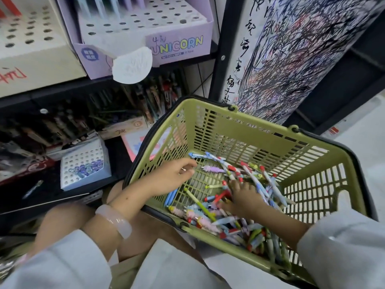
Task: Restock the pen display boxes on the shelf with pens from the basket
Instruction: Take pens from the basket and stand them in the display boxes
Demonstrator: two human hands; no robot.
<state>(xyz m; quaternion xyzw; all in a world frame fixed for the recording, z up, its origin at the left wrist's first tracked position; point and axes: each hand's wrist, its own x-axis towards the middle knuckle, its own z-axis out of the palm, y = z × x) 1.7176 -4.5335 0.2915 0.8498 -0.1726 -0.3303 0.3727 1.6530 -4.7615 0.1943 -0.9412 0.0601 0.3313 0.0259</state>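
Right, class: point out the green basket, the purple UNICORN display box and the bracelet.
green basket (pixel 239 130): head view, far wall below the rim.
purple UNICORN display box (pixel 177 45): head view, front panel lettering.
bracelet (pixel 114 221): head view, band on the left wrist.

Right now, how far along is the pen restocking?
Early on. The purple display box has a few pens at the back and mostly empty holes. Both hands are in the green basket: the right hand sorts through the pile of pens, the left hand reaches in, seemingly empty. Nearly the whole pile is left.

Pale grey sleeves — translucent pink bangle on left wrist
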